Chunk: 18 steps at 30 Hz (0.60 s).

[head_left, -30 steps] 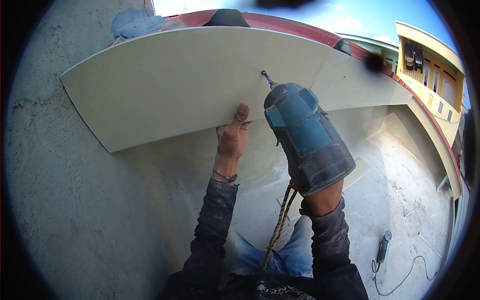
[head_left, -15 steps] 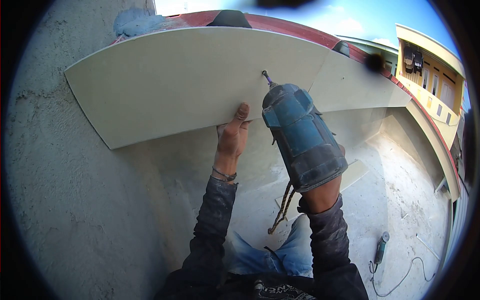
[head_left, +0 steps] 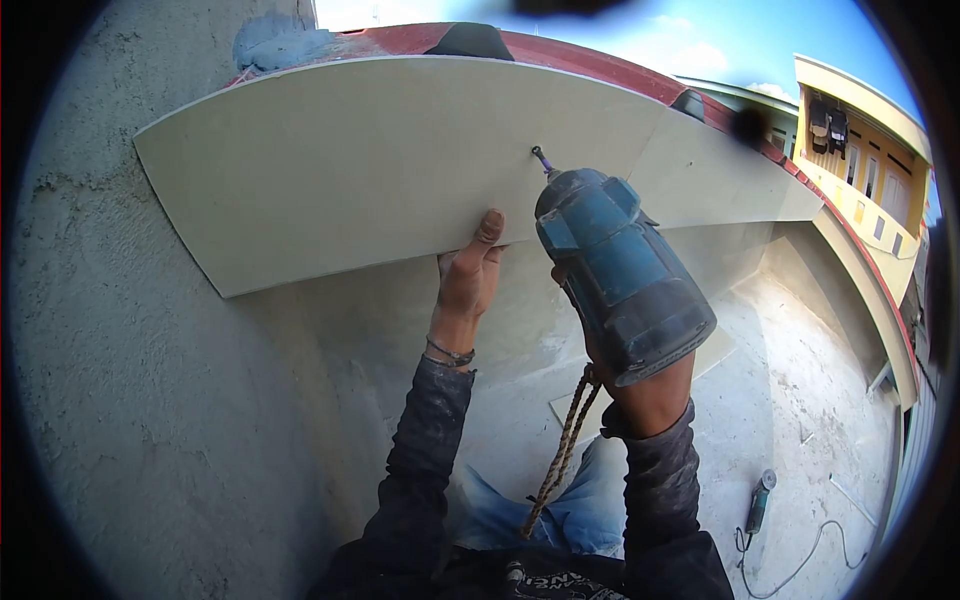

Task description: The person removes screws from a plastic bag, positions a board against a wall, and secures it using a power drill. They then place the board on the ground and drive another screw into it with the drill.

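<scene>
My left hand [head_left: 472,268] grips the lower edge of a long pale board [head_left: 390,160], its thumb on the front face and its fingers behind. The board lies along the red roof edge [head_left: 590,62]. In my right hand [head_left: 650,395] is a blue and black power drill [head_left: 620,265], seen from its back end, with the hand mostly hidden under it. The drill's bit meets the board's face, or is very near it, at a small dark spot [head_left: 537,151]. A braided cord [head_left: 566,450] hangs below the drill.
A rough concrete wall [head_left: 120,330] rises on the left. On the floor at the lower right lie an angle grinder [head_left: 761,500] with its cable and a thin strip [head_left: 852,500]. A board piece [head_left: 712,352] lies behind the drill. A yellow building [head_left: 870,170] stands beyond.
The drill's rear has swung right and slightly down, with its bit still at the board. The cord now hangs straighter and lower. My left hand has kept its hold on the board.
</scene>
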Motion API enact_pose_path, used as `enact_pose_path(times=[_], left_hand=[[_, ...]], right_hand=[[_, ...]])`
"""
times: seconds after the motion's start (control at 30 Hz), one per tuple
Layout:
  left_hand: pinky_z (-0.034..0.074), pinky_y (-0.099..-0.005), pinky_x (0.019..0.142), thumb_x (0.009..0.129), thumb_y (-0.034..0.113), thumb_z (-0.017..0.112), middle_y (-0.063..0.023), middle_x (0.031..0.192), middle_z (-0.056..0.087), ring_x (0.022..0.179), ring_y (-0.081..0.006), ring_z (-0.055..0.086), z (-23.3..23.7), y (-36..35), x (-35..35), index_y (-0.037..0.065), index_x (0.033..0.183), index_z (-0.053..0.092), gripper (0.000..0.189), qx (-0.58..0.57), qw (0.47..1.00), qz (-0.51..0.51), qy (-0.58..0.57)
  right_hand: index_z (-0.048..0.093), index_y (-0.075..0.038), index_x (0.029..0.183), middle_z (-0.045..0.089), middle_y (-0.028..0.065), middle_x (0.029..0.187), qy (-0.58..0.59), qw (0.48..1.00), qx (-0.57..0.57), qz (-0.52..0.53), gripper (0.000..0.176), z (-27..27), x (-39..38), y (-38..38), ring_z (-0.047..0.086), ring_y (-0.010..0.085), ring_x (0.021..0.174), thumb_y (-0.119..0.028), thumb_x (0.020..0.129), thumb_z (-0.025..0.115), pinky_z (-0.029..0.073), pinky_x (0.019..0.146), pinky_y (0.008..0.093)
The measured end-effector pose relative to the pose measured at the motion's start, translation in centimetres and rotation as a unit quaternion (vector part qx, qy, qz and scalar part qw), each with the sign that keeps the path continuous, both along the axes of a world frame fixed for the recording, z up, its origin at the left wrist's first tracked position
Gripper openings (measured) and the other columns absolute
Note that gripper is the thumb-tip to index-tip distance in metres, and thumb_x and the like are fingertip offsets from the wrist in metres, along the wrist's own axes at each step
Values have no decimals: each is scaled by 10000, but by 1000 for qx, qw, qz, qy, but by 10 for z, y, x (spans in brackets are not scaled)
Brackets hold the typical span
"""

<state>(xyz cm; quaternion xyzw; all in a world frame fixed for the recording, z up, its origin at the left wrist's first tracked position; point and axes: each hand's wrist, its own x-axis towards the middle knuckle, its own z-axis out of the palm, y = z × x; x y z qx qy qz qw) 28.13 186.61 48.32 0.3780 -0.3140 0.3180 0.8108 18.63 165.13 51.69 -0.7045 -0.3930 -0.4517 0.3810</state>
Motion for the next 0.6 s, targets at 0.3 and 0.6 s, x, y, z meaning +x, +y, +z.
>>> enact_pose_path(times=[0.3, 0.6], left_hand=[[494, -323, 925, 979, 224, 587, -51, 1057, 671, 1033, -161, 623, -8, 4, 12, 46, 1073, 652, 212, 14, 999, 18, -38], [478, -333, 949, 857, 133, 756, 1, 1119, 576, 1056, -134, 563, -3, 3, 5, 132, 1213, 554, 410, 1, 1000, -23, 9]], right_hand=[[649, 20, 997, 669, 198, 1021, -22, 1000, -22, -2, 343, 1, -4, 0, 683, 369, 859, -88, 690, 754, 530, 746, 361], [645, 13, 940, 660, 155, 909, -36, 999, 30, 16, 284, -3, 3, 12, 666, 355, 752, -113, 707, 746, 516, 679, 353]])
